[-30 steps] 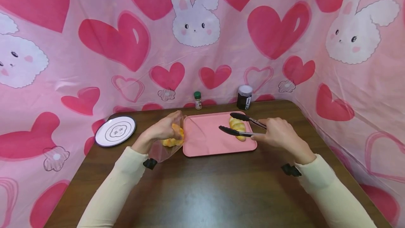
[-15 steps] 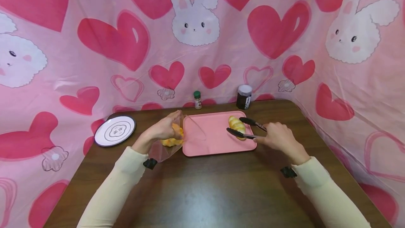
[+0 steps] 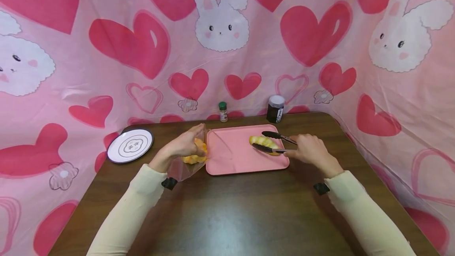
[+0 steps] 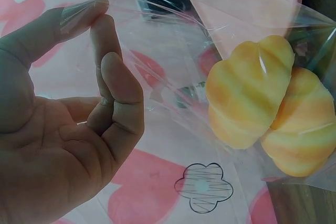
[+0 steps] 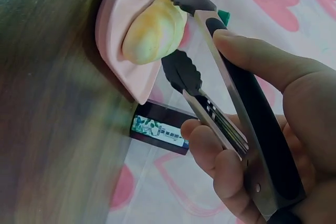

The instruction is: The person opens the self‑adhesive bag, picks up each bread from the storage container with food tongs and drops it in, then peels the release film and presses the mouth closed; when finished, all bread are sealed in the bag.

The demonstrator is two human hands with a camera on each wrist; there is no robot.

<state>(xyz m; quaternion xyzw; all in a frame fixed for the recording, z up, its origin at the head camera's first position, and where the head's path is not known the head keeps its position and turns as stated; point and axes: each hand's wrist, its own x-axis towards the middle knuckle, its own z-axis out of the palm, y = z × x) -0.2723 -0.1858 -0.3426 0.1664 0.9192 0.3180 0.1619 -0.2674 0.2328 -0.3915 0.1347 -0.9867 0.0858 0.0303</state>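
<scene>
My left hand [image 3: 183, 145] pinches the edge of a clear plastic bag [image 4: 157, 66] between thumb and forefinger, left of the pink tray [image 3: 231, 153]. Inside the bag sit two golden bread rolls [image 4: 249, 93], shown large in the left wrist view. With my right hand [image 3: 311, 151] I grip a pair of tongs [image 5: 236, 87] with black tips and metal arms. The tips stand apart at either side of a pale yellow, ridged bread roll [image 3: 261, 141] on the tray's right part. In the right wrist view one tip overlaps the roll's end [image 5: 155, 32].
At the far left lies a white plate [image 3: 130, 145] with a dark rim. Behind the tray stand a small green-capped shaker [image 3: 222, 112] and a dark jar [image 3: 275, 109] with a pale lid. A pink heart-patterned cloth [image 3: 227, 62] hangs round the wooden table [image 3: 227, 212].
The bread roll on the tray has turned to lie more crosswise, its far end shifted left. The tongs pulled back to the right, then moved left over it. My left hand stays put.
</scene>
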